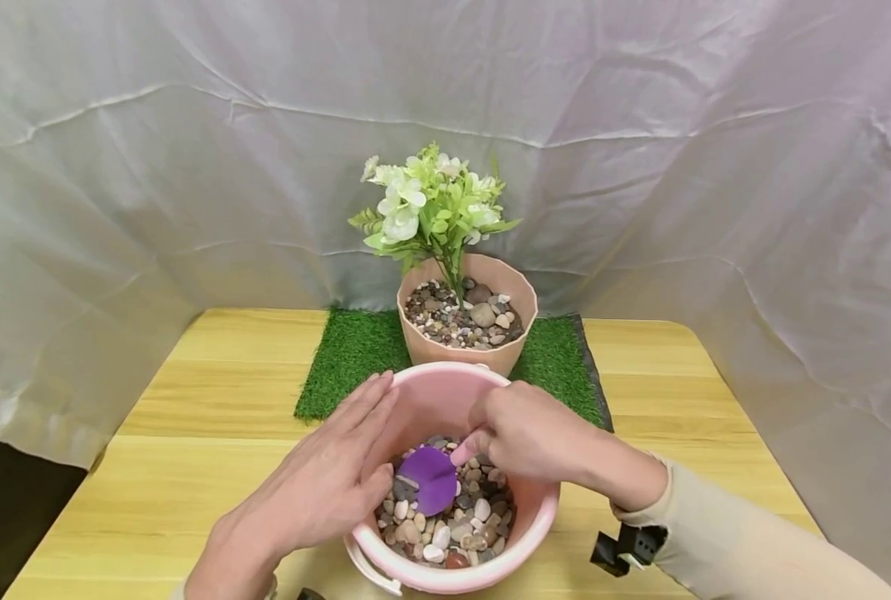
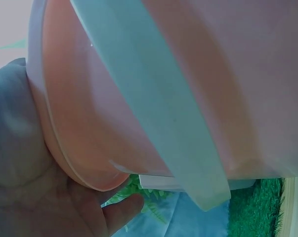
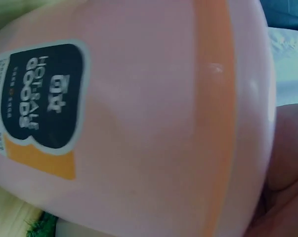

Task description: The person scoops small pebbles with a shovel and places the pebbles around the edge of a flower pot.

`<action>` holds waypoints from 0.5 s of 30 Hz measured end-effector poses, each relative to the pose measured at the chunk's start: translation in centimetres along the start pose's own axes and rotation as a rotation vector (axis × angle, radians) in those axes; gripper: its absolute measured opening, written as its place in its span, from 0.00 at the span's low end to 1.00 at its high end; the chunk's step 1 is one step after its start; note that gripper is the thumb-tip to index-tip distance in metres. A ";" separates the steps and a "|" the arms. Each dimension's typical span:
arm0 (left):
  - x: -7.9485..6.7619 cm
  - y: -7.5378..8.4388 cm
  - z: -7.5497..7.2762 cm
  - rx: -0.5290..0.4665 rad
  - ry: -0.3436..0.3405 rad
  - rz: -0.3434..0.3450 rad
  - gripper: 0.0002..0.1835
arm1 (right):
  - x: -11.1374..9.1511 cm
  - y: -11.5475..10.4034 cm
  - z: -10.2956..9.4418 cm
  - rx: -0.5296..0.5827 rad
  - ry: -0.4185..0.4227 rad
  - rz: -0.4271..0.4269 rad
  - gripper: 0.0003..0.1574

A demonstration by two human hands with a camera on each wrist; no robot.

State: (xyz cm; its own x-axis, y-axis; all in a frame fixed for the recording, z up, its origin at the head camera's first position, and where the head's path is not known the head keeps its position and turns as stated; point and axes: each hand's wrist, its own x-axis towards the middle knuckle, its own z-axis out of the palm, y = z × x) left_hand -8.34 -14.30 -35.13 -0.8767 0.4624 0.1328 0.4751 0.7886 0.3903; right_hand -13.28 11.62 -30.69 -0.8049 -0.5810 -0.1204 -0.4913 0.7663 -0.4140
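Note:
A pink bucket (image 1: 546, 521) holds pebbles (image 1: 460, 533) of mixed colours and sizes. Inside it my right hand (image 1: 531, 433) grips a small purple shovel (image 1: 427, 481), whose blade lies on the stones; the handle is mostly hidden by the fingers. My left hand (image 1: 317, 471) rests on the left side of the bucket rim, fingers straight and thumb over the inner side. In the left wrist view the palm touches the rim, with the pale bucket handle (image 2: 158, 108) hanging across the wall. A dark label (image 3: 45, 96) shows on the bucket in the right wrist view.
Behind the bucket, a peach flowerpot (image 1: 460, 354) with stones and a white-flowered plant (image 1: 437, 204) stands on a green turf mat (image 1: 355, 354). Both lie on a wooden table (image 1: 212, 392). Grey cloth (image 1: 265, 167) hangs around the back and sides.

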 end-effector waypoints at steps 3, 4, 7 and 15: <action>0.0 0.0 0.0 0.002 -0.001 -0.002 0.45 | 0.2 0.0 0.0 0.014 0.000 -0.003 0.18; 0.0 0.0 0.0 0.002 -0.001 -0.003 0.45 | 0.3 0.0 0.0 0.019 0.003 0.001 0.18; 0.0 0.0 0.0 0.004 0.000 -0.003 0.45 | 0.4 -0.1 0.0 0.033 -0.002 0.009 0.19; 0.0 0.0 0.0 0.000 -0.004 -0.004 0.45 | 0.4 -0.1 -0.2 0.077 -0.029 0.008 0.18</action>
State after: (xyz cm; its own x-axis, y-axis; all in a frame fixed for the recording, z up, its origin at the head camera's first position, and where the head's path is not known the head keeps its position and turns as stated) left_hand -8.31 -14.29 -35.11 -0.8783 0.4606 0.1279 0.4715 0.7907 0.3906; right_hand -13.67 11.37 -30.49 -0.7982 -0.5835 -0.1496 -0.4568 0.7483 -0.4810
